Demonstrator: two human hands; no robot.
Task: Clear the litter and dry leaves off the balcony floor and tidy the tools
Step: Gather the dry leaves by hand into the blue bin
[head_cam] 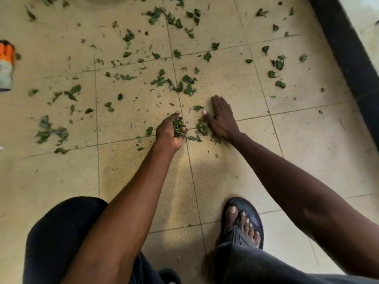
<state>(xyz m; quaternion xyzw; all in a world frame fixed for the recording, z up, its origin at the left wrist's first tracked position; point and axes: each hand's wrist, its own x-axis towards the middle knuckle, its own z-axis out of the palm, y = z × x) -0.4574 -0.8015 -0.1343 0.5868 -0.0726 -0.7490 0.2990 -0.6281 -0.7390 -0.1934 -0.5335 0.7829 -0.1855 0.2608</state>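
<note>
— Down on the tiled floor [225, 181], what are the two hands doing?

— Left hand [169, 131] is curled round a clump of leaves [178, 127], fingers and thumb closed on it, just above a grout line. Right hand [220, 117] lies flat beside it, fingers straight and close together, thumb out to the side, palm down on the tile.

— Anything between them?

— A small pile of leaf bits [202, 128] sits against the thumb side of the right hand, touching it.

— And the rest of the litter?

— Scattered dry leaves [184, 85] cover the tiles beyond the hands, thickest straight ahead and toward the far edge, with more off to the left [50, 131] and right [277, 63].

— What else is around?

— An orange-and-white glove-like item [6, 64] at the left edge, blurred. A dark raised kerb [348, 58] runs along the right. A foot in a dark sandal [243, 220] stands near the bottom, dark trousers [61, 232] on the knee at left.
</note>
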